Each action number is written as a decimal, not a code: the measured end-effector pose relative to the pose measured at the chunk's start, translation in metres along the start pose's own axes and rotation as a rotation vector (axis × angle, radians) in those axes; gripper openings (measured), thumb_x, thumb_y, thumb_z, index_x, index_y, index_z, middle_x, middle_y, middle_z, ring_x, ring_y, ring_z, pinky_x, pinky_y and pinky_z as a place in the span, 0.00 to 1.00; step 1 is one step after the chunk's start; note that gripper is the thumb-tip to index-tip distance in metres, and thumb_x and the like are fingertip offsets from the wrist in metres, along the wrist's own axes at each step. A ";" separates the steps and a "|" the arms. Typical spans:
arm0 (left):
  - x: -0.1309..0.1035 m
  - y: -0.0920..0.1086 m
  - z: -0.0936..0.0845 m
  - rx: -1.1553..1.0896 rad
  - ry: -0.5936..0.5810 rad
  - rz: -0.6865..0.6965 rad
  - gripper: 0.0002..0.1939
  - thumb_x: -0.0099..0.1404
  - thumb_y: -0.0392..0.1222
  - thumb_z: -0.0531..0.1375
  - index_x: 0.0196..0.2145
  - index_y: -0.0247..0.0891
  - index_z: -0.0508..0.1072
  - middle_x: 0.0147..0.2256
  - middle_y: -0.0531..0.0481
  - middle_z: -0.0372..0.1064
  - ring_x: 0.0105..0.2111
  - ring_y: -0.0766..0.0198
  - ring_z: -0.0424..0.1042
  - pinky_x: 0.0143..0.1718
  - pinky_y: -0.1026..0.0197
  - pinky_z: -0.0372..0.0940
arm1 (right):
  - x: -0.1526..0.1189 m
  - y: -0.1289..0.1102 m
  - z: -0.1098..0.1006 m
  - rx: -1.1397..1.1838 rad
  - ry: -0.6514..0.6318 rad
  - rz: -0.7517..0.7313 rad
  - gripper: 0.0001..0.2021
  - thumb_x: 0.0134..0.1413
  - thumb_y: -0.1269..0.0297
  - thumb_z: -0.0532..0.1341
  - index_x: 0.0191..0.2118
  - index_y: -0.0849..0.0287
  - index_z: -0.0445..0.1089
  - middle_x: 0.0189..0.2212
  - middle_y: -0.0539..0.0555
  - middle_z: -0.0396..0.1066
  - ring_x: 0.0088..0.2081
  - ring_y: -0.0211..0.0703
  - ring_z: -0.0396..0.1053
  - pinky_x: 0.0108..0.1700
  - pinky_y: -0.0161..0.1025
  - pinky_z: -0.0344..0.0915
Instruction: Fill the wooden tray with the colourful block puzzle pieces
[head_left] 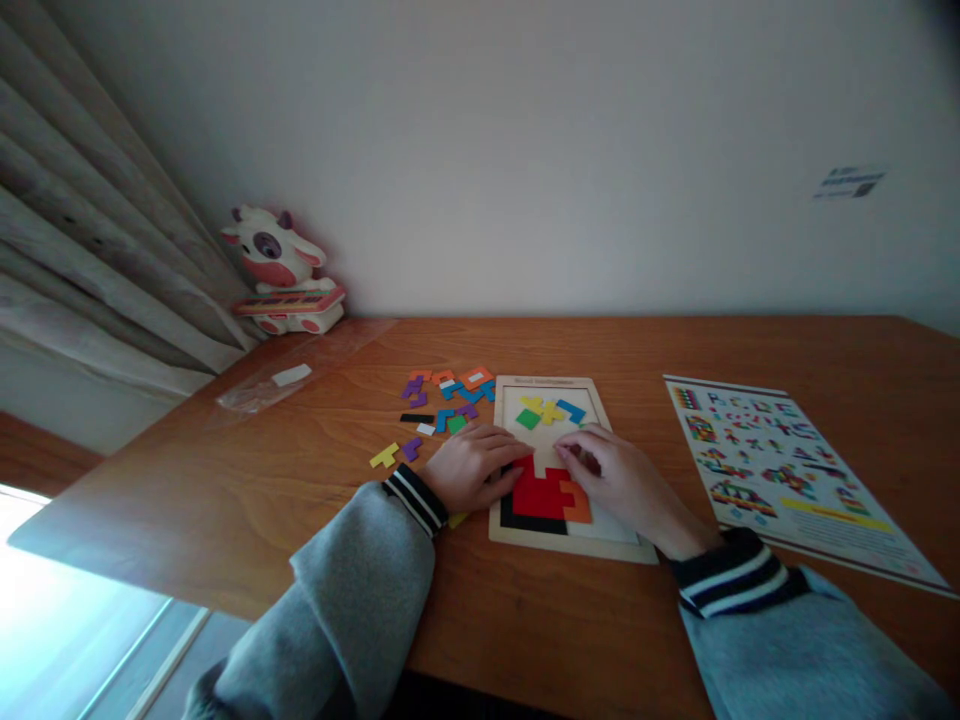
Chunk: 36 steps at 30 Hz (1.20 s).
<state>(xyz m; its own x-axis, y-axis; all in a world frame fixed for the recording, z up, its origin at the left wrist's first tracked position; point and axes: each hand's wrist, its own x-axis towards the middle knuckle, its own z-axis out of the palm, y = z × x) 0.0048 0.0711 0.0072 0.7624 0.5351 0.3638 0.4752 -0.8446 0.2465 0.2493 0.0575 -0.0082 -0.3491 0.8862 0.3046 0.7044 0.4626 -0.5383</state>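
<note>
A shallow wooden puzzle tray lies on the table with both hands over it. My left hand rests across its left side, fingers stretched out and touching the red pieces. My right hand is over the tray's right side, thumb and forefinger pinched together; what is between them, if anything, I cannot make out. An orange piece adjoins the red ones, and a black strip runs along the bottom left. Higher in the tray lie a green square, yellow pieces and a blue piece.
Loose coloured pieces are scattered left of the tray, with a yellow one nearest the edge. A printed pattern sheet lies at the right. Behind, at the left, are a clear plastic bag and a toy cow by the curtain.
</note>
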 end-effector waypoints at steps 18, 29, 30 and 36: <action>-0.005 -0.009 0.008 0.111 0.038 -0.291 0.21 0.70 0.49 0.55 0.55 0.36 0.69 0.57 0.40 0.67 0.58 0.54 0.66 0.60 0.50 0.62 | 0.003 0.032 -0.001 -0.242 0.214 -0.021 0.13 0.62 0.61 0.56 0.47 0.58 0.72 0.46 0.62 0.75 0.47 0.56 0.72 0.52 0.54 0.67; -0.005 -0.010 0.007 0.118 0.055 -0.295 0.17 0.71 0.49 0.54 0.51 0.38 0.71 0.50 0.42 0.73 0.49 0.54 0.72 0.54 0.50 0.65 | 0.004 0.036 -0.012 0.024 0.097 0.228 0.14 0.54 0.58 0.62 0.44 0.58 0.74 0.39 0.57 0.77 0.37 0.50 0.73 0.38 0.45 0.69; -0.005 -0.009 0.006 0.121 0.058 -0.299 0.16 0.71 0.48 0.54 0.51 0.38 0.72 0.47 0.43 0.74 0.47 0.54 0.72 0.52 0.51 0.66 | 0.004 0.036 -0.012 0.074 0.086 0.256 0.15 0.52 0.57 0.63 0.44 0.58 0.74 0.38 0.57 0.77 0.36 0.49 0.73 0.37 0.44 0.69; -0.003 -0.006 0.001 0.131 0.080 -0.301 0.14 0.71 0.47 0.55 0.47 0.37 0.74 0.38 0.45 0.76 0.40 0.56 0.74 0.46 0.52 0.67 | 0.003 0.032 -0.013 0.208 0.023 0.316 0.17 0.45 0.55 0.68 0.41 0.58 0.75 0.32 0.55 0.76 0.32 0.46 0.71 0.35 0.41 0.67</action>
<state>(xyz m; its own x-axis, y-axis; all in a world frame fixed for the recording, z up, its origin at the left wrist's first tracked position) 0.0001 0.0752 0.0042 0.5450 0.7558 0.3630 0.7301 -0.6407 0.2378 0.2789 0.0751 -0.0145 -0.1194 0.9862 0.1143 0.6337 0.1643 -0.7559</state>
